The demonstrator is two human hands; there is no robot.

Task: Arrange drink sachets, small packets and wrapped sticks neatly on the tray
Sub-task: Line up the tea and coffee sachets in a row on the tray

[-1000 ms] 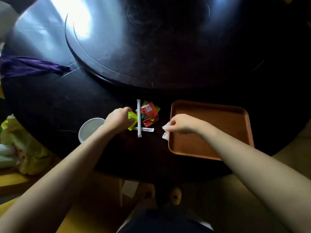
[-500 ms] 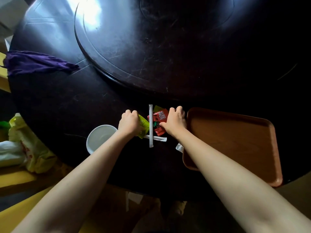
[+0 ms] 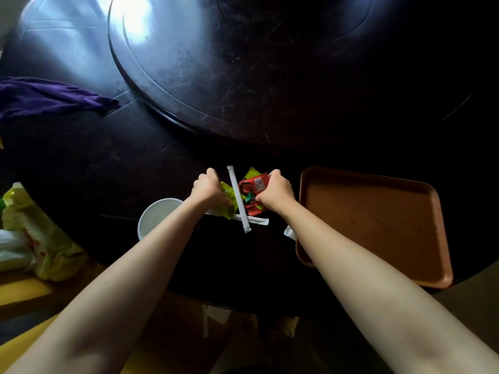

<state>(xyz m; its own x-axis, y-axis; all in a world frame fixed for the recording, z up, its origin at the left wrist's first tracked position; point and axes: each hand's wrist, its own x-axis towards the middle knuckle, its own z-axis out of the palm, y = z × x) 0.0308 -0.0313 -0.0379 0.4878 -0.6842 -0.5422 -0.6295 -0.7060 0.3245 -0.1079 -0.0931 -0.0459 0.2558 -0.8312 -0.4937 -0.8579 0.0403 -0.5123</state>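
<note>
A small pile of packets lies on the dark table left of the brown tray [image 3: 378, 220]. My left hand [image 3: 209, 188] grips a yellow-green sachet [image 3: 228, 197] at the pile's left side. My right hand [image 3: 276, 190] is closed on the red packets [image 3: 253, 186] at the pile's right side. Between the hands a long white wrapped stick [image 3: 237, 195] lies upright in view, crossing a second white stick [image 3: 256, 220] that lies flat below. Another green sachet [image 3: 251, 172] peeks out behind the red ones. A white packet [image 3: 290, 233] lies by the tray's left edge, partly under my right forearm.
A white bowl [image 3: 156, 218] stands left of the pile, near my left forearm. A large round turntable [image 3: 243, 76] fills the table's middle. A purple cloth [image 3: 48, 95] lies at the far left. Yellow plastic bags [image 3: 35, 238] sit beyond the table's left edge.
My right hand left the white packet by the tray's edge and moved left onto the red packets. My left hand stayed on the yellow-green sachet. The camera view shifted.
</note>
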